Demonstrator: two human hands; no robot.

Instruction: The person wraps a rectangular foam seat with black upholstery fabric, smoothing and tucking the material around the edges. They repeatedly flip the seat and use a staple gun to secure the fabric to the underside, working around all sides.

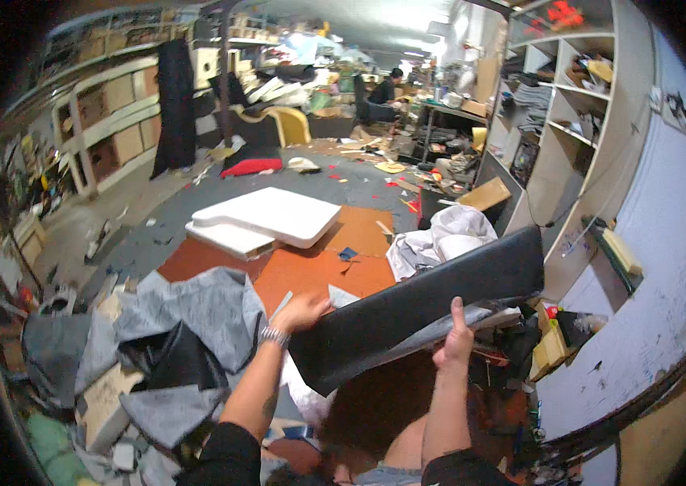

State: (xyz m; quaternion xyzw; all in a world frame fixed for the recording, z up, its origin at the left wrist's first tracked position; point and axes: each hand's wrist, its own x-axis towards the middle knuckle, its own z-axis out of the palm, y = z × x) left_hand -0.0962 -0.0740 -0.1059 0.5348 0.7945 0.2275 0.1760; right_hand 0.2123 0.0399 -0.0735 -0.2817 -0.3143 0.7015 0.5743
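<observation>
Across my front I hold a long black upholstered panel (432, 300), tilted with its right end higher. Loose grey fabric shows along its near lower edge. At its left end my left hand (306, 311), with a metal watch band at the wrist, is closed on the panel's edge. Its fingertips are partly hidden. My right hand (455, 338) grips the near edge right of the middle, with the thumb laid up along the black face and the other fingers curled beneath. Behind the panel lies a crumpled off-white cloth (448, 239).
Two white foam slabs (278, 215) lie stacked on orange-brown sheets (302, 271) ahead. Grey and black fabric (189, 316) is heaped at the left. Shelving (558, 105) stands at the right, with wood blocks (552, 348) below. A person (383, 93) sits far back.
</observation>
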